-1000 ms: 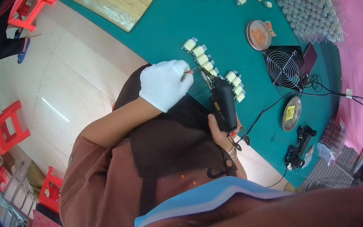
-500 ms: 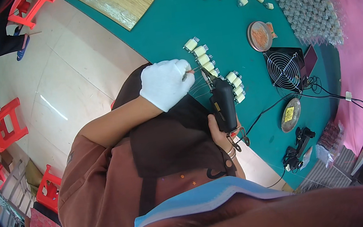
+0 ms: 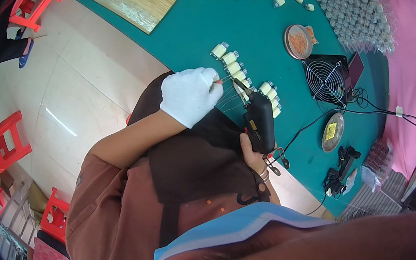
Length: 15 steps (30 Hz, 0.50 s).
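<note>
My left hand (image 3: 190, 96) wears a white glove and is closed, pinching thin wire leads just in front of a row of small cream cylindrical parts (image 3: 234, 67) on the green table (image 3: 213, 17). My right hand (image 3: 251, 153) grips a black glue gun (image 3: 259, 120), its nozzle pointing up toward the wire leads near my left fingers. A second short row of cream parts (image 3: 269, 96) lies just right of the gun's tip.
A black fan (image 3: 326, 80) stands right of the gun, with a round dish of orange bits (image 3: 297, 41) behind it and a small yellow-filled dish (image 3: 332, 131) in front. Cables and a black plug block (image 3: 339, 172) lie near the table edge. Red stools (image 3: 1, 142) stand on the tiled floor.
My left hand has shifted slightly along the row of cream parts; the glue gun stays in my right hand in nearly the same place.
</note>
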Motion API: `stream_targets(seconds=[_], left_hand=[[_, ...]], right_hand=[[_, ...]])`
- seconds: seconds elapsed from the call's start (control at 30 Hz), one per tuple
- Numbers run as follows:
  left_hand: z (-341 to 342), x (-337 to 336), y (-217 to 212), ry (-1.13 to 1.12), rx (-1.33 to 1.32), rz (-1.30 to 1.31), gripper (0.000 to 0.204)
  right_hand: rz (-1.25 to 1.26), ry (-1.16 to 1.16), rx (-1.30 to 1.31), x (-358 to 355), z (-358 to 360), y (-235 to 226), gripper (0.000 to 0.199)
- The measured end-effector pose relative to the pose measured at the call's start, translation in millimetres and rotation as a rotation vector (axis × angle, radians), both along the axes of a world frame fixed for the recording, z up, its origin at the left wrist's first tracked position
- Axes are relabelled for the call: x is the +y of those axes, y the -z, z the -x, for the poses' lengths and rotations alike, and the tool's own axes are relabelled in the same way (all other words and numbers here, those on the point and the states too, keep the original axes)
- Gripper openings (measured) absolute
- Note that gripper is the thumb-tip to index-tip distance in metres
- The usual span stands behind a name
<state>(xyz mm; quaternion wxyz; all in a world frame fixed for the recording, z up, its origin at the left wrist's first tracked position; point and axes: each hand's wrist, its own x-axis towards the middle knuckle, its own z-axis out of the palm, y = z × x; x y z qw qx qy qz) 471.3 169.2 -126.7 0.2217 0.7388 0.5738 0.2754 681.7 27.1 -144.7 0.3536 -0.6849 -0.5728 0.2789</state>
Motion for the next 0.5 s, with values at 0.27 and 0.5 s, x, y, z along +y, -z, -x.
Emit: stream_targets(seconds=[0.27, 0.5], left_hand=[[8, -5, -7, 0.022, 0.004, 0.029, 0.010], [40, -5, -16, -0.001, -0.060, 0.059, 0.009]], right_hand=[[-0.005, 0.048, 0.068, 0, 1, 1, 0.032], [-0.010, 0.022, 0.070, 4, 1, -1, 0.032]])
